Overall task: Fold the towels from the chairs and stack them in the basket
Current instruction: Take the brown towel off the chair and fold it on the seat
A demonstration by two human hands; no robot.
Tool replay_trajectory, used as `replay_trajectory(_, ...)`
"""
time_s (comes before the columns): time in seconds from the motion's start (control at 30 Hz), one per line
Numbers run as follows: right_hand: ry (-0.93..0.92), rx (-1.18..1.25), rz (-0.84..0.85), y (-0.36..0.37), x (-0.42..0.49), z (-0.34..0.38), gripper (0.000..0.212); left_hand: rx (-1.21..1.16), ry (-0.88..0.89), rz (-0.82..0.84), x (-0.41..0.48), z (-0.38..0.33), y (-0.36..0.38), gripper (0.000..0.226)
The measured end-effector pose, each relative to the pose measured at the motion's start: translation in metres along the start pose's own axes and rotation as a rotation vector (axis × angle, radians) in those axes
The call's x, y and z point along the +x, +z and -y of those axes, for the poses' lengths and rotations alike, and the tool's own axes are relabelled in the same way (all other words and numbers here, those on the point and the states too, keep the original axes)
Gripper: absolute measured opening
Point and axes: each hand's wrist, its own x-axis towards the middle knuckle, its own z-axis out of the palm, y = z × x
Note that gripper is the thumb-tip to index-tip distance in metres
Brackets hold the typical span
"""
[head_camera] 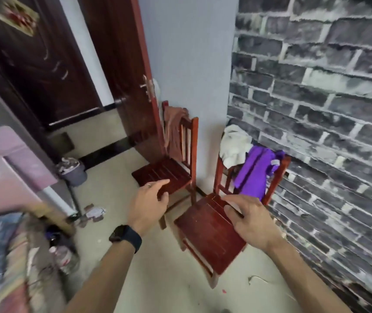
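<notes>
Two red wooden chairs stand against the wall. The far chair has a brown towel draped over its backrest. On the backrest of the near chair hang a white towel and a purple towel. My left hand, with a black watch on the wrist, hovers in front of the far chair's seat, fingers relaxed, holding nothing. Over the near chair's seat floats my right hand, fingers loosely bent and empty, just below the purple towel. No basket is in view.
A dark red door stands open on the left of the chairs. A grey waste bin sits on the floor by a thin metal leg. Clutter and a bottle lie at lower left. A brick-pattern wall runs along the right.
</notes>
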Motion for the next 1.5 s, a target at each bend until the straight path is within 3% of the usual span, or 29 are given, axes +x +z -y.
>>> replay_trajectory(0.23,-0.173,0.088,0.039,0.019,0.133,0.009,0.026,0.025,-0.134,-0.170,0.072,0.032,-0.031,0.042)
replay_trajectory(0.57,-0.254,0.120,0.151,0.064,0.279,0.051,0.028,0.061,-0.181,-0.229,0.170,0.091,-0.063,0.043)
replay_trajectory(0.83,-0.191,0.093,0.130,0.157,0.390,0.095,0.029,0.127,-0.150,-0.127,0.267,0.186,-0.095,0.046)
replay_trajectory(1.1,0.001,0.090,0.066,0.221,0.475,0.131,0.028,0.147,-0.057,0.046,0.395,0.279,-0.126,0.050)
replay_trajectory(1.5,0.231,0.015,0.014,0.270,0.608,0.096,0.029,0.020,0.165,0.237,0.609,0.284,-0.072,0.044)
